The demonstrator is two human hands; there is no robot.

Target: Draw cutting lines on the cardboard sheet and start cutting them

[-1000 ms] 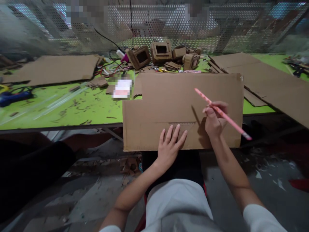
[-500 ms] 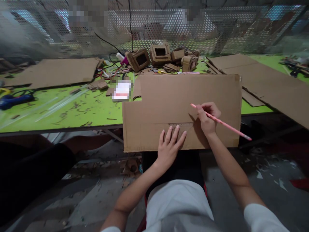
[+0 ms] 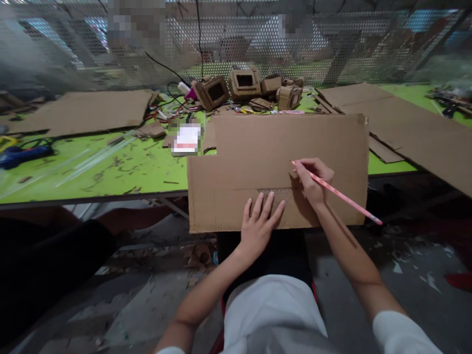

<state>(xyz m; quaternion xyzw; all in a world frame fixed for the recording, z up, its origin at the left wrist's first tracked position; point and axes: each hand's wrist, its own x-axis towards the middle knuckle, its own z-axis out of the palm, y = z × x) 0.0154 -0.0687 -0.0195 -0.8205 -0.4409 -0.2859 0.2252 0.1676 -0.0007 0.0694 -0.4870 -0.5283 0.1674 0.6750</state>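
Observation:
A large brown cardboard sheet [image 3: 250,142], notched at its upper left, lies across the table edge and over my lap. My left hand [image 3: 259,219] rests flat near its lower edge, fingers spread, pressing on a clear ruler [image 3: 273,190] that barely shows against the board. A thin drawn line runs left from the ruler. In my right hand [image 3: 313,179] is a pink pencil [image 3: 342,197], pinched by thumb and fingers. Its tip points to the upper left, above the ruler; whether it touches the cardboard I cannot tell.
Several small cardboard boxes [image 3: 245,84] stand at the back of the green table [image 3: 158,172]. More cardboard sheets lie left [image 3: 99,110] and right [image 3: 413,123]. A blue glue gun [image 3: 24,153] and clear sticks [image 3: 98,160] are at left. Another person's dark-clothed leg [image 3: 66,265] is beside me.
My right hand has shifted slightly left and down, with the pencil tip a little lower. The left hand stays in place on the ruler.

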